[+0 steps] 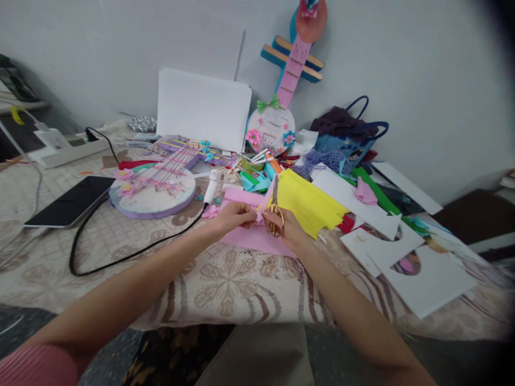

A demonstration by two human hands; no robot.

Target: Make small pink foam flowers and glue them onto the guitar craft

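My left hand (236, 219) is closed in a pinch on a narrow pink crepe paper strip (263, 205). Close beside it, my right hand (286, 224) is closed around gold-handled scissors (275, 206), their blades pointing up and away from me. The right fingertips also seem to touch the strip. Beneath both hands lies a larger pink crepe paper sheet (257, 241) on the patterned tablecloth. Yellow crepe paper (309, 201) spreads just right of the scissors. A white glue gun (212, 187) with a black cable is left of my hands.
A round purple-edged stringed craft instrument (155, 190) and a black tablet (71, 201) lie to the left. White foam board cutouts (430, 279) cover the right side. A tall decorated instrument (295, 69) leans on the wall, near a blue bag (341, 146). Several colourful scraps clutter the back.
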